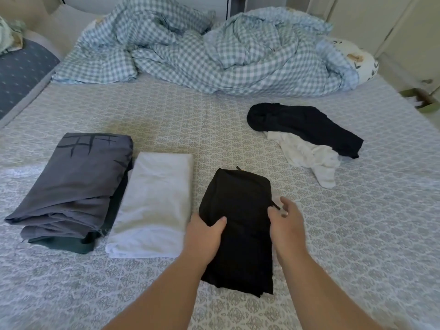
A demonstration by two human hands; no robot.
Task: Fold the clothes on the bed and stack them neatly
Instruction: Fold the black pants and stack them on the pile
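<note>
Both arms reach forward over the bed [357, 210]. My left hand [204, 234] grips the left edge of the black garment [238, 222], thumb on top, fingers tucked under and hidden. My right hand [285, 222] is at its right edge; the fingers are blurred, so I cannot tell whether they grip. It lies folded before me, beside the white fold [152, 206] and grey stack [76, 184]. Loose black [307, 125] and white [309, 156] clothes lie far right.

A rumpled checked duvet [214, 55] lies beside a floral pillow [362, 58], with perhaps a slipper [423, 102] at the right edge.
</note>
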